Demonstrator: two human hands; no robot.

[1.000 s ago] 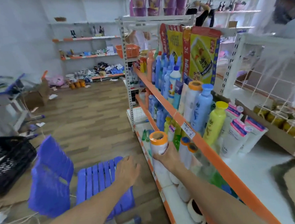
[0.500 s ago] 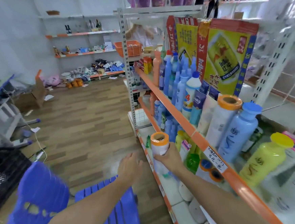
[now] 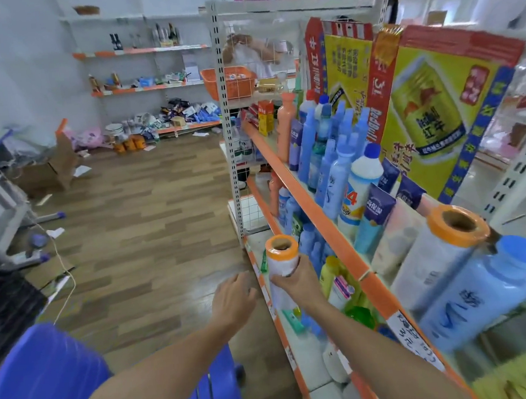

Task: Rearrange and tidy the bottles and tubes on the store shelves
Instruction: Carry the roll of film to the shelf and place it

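- Two hands at the lower shelf's (image 3: 263, 281) front edge: right hand (image 3: 296, 283) wrapped around a white orange-capped roll (image 3: 282, 268), left hand (image 3: 233, 299) loose and empty just beside it.
- Since a second ago: roll kept upright in the same grasp, barely shifted along the edge; view swung closer to the upper shelf (image 3: 319, 213). Likely meaning: no slot chosen yet, placement still to come.
- On the upper shelf, near its front edge: a matching roll (image 3: 439, 254) beside a big blue bottle (image 3: 483, 292), then a row of blue bottles (image 3: 330, 150) toward the far end. Probably the right home for the held roll.
- In the way: orange lip of the upper shelf overhead, crowded small bottles (image 3: 333, 275) behind the roll, blue chair (image 3: 49, 380) close behind the arms.
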